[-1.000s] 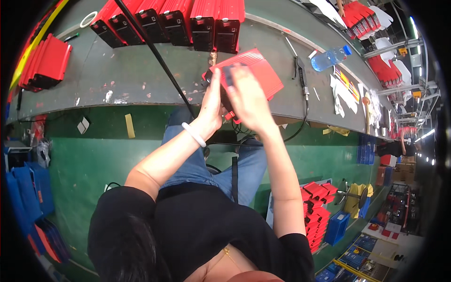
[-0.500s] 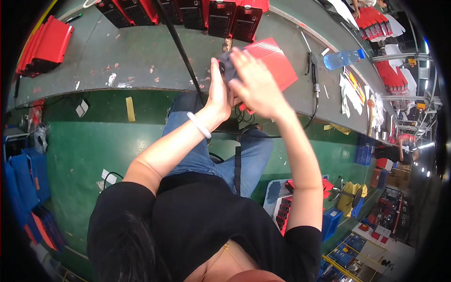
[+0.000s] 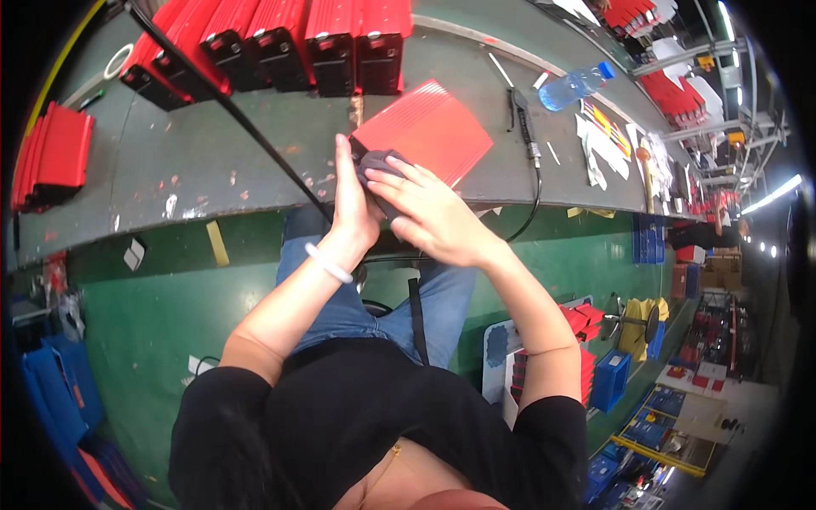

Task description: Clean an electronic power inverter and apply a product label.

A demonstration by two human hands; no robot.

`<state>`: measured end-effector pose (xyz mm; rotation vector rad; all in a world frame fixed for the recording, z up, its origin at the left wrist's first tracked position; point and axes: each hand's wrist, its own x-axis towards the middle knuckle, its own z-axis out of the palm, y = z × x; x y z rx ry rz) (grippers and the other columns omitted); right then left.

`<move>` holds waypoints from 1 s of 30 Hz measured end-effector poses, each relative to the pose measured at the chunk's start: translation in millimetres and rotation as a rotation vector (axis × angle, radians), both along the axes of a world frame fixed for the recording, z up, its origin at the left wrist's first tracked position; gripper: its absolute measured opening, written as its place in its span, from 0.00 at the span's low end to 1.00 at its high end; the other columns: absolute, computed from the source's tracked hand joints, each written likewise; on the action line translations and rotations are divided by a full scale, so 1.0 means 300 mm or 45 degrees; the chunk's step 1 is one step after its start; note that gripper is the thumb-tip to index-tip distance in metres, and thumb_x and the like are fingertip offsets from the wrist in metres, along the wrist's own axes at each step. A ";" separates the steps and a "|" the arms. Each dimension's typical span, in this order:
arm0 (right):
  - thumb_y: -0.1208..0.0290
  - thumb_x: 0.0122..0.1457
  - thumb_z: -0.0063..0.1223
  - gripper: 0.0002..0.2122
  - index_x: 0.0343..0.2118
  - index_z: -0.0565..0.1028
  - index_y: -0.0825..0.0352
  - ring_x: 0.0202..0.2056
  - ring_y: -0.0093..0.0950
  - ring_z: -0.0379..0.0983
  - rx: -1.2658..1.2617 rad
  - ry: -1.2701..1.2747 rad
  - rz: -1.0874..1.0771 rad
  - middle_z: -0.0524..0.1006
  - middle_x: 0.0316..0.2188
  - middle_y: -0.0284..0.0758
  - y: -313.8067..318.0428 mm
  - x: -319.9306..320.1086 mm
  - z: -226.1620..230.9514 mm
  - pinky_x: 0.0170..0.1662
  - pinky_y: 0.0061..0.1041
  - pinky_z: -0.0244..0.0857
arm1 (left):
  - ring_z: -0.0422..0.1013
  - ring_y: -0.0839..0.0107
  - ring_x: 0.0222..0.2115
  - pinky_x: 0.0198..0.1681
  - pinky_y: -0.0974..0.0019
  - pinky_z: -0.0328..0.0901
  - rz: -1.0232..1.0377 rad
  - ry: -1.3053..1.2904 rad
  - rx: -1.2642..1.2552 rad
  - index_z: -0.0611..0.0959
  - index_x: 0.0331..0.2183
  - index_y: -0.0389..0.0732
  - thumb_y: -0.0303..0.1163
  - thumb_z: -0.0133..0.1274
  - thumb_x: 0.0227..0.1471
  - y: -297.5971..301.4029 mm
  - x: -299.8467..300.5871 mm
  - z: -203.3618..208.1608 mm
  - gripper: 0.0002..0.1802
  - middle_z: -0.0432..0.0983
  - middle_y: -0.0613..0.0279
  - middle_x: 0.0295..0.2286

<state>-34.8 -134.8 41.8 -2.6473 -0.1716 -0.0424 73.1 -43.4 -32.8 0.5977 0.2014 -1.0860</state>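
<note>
Around the box (image 3: 429,132) — bottle (image 3: 571,87) at two o'clock, rod (image 3: 246,127) at nine — left hand (image 3: 354,204) rests flat against it, right hand (image 3: 435,212) grasps cloth (image 3: 374,160).

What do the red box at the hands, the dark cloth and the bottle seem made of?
Box: probably painted metal, satin red; the ribs and soft sheen suggest it, though plastic is possible.
Cloth: soft fabric, matt, bunched in folds; fibre can't be told.
Bottle: likely clear, glossy plastic, being see-through.
</note>
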 end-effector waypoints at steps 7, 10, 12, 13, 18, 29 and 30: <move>0.63 0.58 0.40 0.27 0.59 0.54 0.69 0.61 0.41 0.47 -0.222 -0.033 -0.385 0.54 0.60 0.43 -0.190 0.024 -0.023 0.63 0.36 0.40 | 0.59 0.63 0.53 0.55 0.52 0.52 -0.129 -0.147 0.047 0.61 0.56 0.44 0.71 0.37 0.46 0.009 -0.004 0.075 0.47 0.59 0.60 0.55; 0.63 0.58 0.40 0.27 0.58 0.54 0.72 0.62 0.42 0.45 -0.395 -0.109 -0.624 0.52 0.60 0.47 -0.285 0.052 -0.087 0.63 0.35 0.38 | 0.65 0.68 0.47 0.48 0.61 0.61 -0.162 -0.254 0.171 0.64 0.53 0.47 0.64 0.45 0.48 -0.019 -0.020 0.029 0.39 0.65 0.62 0.50; 0.60 0.60 0.38 0.28 0.57 0.53 0.76 0.62 0.42 0.44 -0.360 -0.094 -0.635 0.51 0.60 0.49 -0.169 0.102 -0.089 0.63 0.36 0.38 | 0.64 0.68 0.49 0.50 0.60 0.59 -0.163 -0.253 0.220 0.64 0.54 0.47 0.64 0.45 0.48 -0.016 -0.019 0.023 0.40 0.65 0.63 0.50; 0.58 0.60 0.37 0.29 0.57 0.53 0.75 0.62 0.42 0.44 -0.333 0.010 -0.488 0.51 0.60 0.48 -0.091 0.122 -0.046 0.63 0.36 0.39 | 0.63 0.67 0.50 0.52 0.58 0.56 -0.169 -0.241 0.269 0.64 0.54 0.47 0.65 0.44 0.47 -0.011 -0.013 0.024 0.40 0.65 0.65 0.51; 0.62 0.60 0.38 0.26 0.57 0.55 0.73 0.61 0.41 0.48 -0.370 -0.112 -0.480 0.55 0.59 0.46 -0.197 0.121 -0.064 0.62 0.34 0.42 | 0.63 0.66 0.50 0.52 0.57 0.57 -0.158 -0.259 0.194 0.65 0.53 0.47 0.68 0.45 0.45 -0.017 -0.023 0.046 0.43 0.65 0.63 0.51; 0.78 0.56 0.43 0.15 0.47 0.68 0.75 0.53 0.41 0.63 -0.219 -0.605 -0.811 0.69 0.49 0.45 -0.074 -0.181 -0.154 0.56 0.31 0.55 | 0.70 0.68 0.42 0.42 0.61 0.68 -0.036 -0.334 0.169 0.69 0.49 0.45 0.45 0.56 0.46 -0.033 -0.019 0.039 0.30 0.71 0.62 0.43; 0.79 0.56 0.44 0.13 0.45 0.69 0.75 0.48 0.38 0.67 -0.023 -0.713 -0.863 0.72 0.44 0.44 -0.041 -0.217 -0.168 0.52 0.29 0.59 | 0.70 0.68 0.42 0.42 0.61 0.68 -0.043 -0.332 0.145 0.69 0.49 0.45 0.45 0.56 0.46 -0.034 -0.023 0.034 0.29 0.71 0.62 0.43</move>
